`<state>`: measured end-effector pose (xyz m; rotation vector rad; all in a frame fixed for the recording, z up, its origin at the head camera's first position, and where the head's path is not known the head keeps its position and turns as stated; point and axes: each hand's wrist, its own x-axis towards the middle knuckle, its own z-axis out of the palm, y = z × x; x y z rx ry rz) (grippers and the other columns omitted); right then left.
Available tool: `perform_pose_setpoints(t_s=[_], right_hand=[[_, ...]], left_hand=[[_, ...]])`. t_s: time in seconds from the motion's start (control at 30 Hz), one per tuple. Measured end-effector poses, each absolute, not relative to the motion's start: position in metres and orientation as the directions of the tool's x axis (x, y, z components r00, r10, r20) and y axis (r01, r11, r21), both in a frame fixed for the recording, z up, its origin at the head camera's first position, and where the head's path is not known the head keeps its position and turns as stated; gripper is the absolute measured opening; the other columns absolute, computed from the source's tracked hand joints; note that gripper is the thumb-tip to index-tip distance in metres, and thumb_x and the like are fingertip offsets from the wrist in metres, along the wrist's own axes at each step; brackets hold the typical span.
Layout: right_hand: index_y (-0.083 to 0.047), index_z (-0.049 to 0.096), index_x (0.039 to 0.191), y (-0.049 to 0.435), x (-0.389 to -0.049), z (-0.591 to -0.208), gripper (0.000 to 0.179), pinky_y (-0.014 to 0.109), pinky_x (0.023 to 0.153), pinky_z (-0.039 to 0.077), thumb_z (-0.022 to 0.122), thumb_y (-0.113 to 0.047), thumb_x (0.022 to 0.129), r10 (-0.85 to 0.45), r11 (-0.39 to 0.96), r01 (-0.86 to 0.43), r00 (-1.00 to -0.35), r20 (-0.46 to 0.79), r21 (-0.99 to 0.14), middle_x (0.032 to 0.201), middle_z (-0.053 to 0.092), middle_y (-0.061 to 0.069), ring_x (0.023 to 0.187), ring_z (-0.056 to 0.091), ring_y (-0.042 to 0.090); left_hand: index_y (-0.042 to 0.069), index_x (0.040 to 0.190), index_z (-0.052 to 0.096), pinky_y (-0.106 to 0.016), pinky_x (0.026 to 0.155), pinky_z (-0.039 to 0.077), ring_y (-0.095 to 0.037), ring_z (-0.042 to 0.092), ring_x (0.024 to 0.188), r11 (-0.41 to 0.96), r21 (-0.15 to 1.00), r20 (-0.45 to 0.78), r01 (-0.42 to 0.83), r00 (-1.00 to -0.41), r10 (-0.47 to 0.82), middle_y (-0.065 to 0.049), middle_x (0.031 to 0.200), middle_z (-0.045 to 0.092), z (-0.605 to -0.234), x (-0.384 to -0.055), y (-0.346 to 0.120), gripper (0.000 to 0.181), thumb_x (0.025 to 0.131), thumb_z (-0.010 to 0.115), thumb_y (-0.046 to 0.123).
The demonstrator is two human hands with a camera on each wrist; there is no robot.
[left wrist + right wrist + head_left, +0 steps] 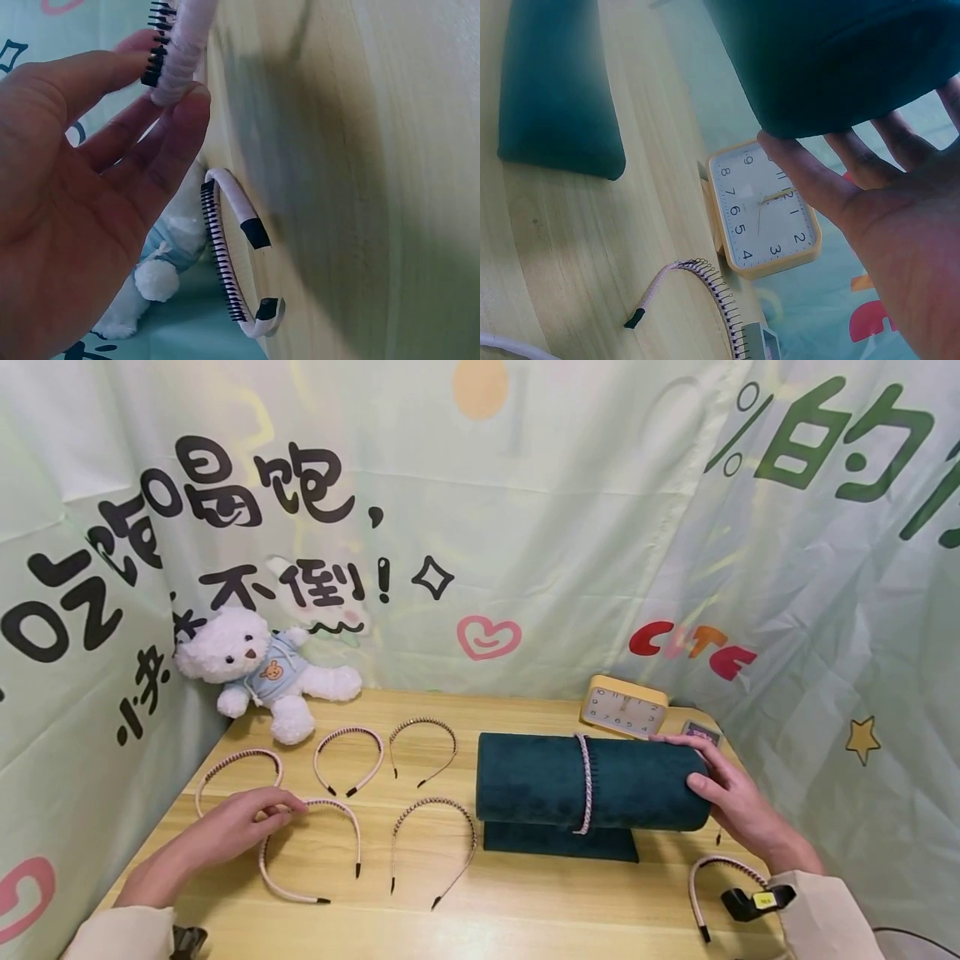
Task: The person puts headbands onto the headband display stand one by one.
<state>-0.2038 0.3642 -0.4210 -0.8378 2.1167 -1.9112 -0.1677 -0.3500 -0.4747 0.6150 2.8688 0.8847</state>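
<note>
My left hand (232, 827) pinches the curve of a pale pink headband (354, 827) on the table. Small black teeth show along the headband's inner side in the left wrist view. At the right, my right hand (738, 797) holds the end of a dark green velvet display roll (532, 777), its thumb on the front and its fingers over the top. In the right wrist view some fingertips go out of sight behind the roll. A pinkish twisted headband (587, 793) sits around the roll's middle.
More headbands lie around: a pink one (381, 743) and two darker beaded ones (454, 731) (472, 835) between the hands, a pink one (693, 902) by the right wrist. A white teddy bear (330, 683) and yellow clock (628, 706) stand at the back, before cloth walls.
</note>
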Motion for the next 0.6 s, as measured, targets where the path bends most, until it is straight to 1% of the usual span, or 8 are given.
perform_pose_setpoints(t_s=[0.1, 0.2, 0.4, 0.53, 0.6], right_hand=[[-0.004, 0.030, 0.166, 0.3644, -0.2033, -0.4209, 0.049, 0.024, 0.106, 0.056, 0.035, -0.010, 0.118, -0.509, 0.016, -0.290, -0.826, 0.242, -0.957, 0.168, 0.045, -0.009, 0.139, 0.055, 0.005], [-0.005, 0.031, 0.167, 0.3643, -0.2033, -0.4208, 0.049, 0.024, 0.106, 0.056, 0.036, -0.011, 0.118, -0.512, 0.015, -0.293, -0.823, 0.245, -0.956, 0.170, 0.044, -0.006, 0.139, 0.055, 0.005], [-0.008, 0.033, 0.166, 0.3642, -0.2035, -0.4210, 0.048, 0.024, 0.106, 0.057, 0.036, -0.011, 0.118, -0.506, 0.025, -0.295, -0.828, 0.242, -0.955, 0.169, 0.044, -0.006, 0.139, 0.055, 0.005], [-0.010, 0.034, 0.167, 0.3644, -0.2035, -0.4213, 0.049, 0.025, 0.105, 0.057, 0.036, -0.011, 0.118, -0.504, 0.031, -0.293, -0.830, 0.238, -0.956, 0.168, 0.044, -0.008, 0.139, 0.055, 0.005], [-0.010, 0.034, 0.167, 0.3646, -0.2036, -0.4213, 0.049, 0.025, 0.106, 0.057, 0.036, -0.012, 0.118, -0.506, 0.027, -0.292, -0.829, 0.239, -0.956, 0.169, 0.044, -0.008, 0.139, 0.055, 0.005]], left_hand=[[0.018, 0.118, 0.080, -0.026, 0.077, 0.053, 0.005, 0.061, 0.095, 0.750, 0.573, 0.045, 0.332, -0.926, 0.375, 0.003, 0.113, 0.078, -0.4744, -0.1667, -0.3505, 0.015, 0.106, 0.072, 0.015], [0.017, 0.118, 0.080, -0.025, 0.076, 0.053, 0.004, 0.061, 0.094, 0.747, 0.583, 0.045, 0.319, -0.931, 0.362, 0.002, 0.114, 0.078, -0.4743, -0.1656, -0.3512, 0.015, 0.106, 0.071, 0.015], [0.017, 0.122, 0.079, -0.024, 0.074, 0.053, 0.004, 0.061, 0.092, 0.748, 0.596, 0.036, 0.294, -0.940, 0.340, 0.000, 0.116, 0.078, -0.4730, -0.1657, -0.3532, 0.019, 0.106, 0.070, 0.013], [0.017, 0.125, 0.078, -0.025, 0.078, 0.055, 0.004, 0.063, 0.096, 0.738, 0.590, 0.066, 0.327, -0.931, 0.359, -0.002, 0.120, 0.078, -0.4736, -0.1664, -0.3555, 0.023, 0.105, 0.071, 0.009], [0.017, 0.126, 0.077, -0.026, 0.081, 0.056, 0.000, 0.065, 0.099, 0.732, 0.587, 0.082, 0.345, -0.925, 0.370, -0.004, 0.123, 0.078, -0.4743, -0.1667, -0.3567, 0.026, 0.103, 0.072, 0.007]])
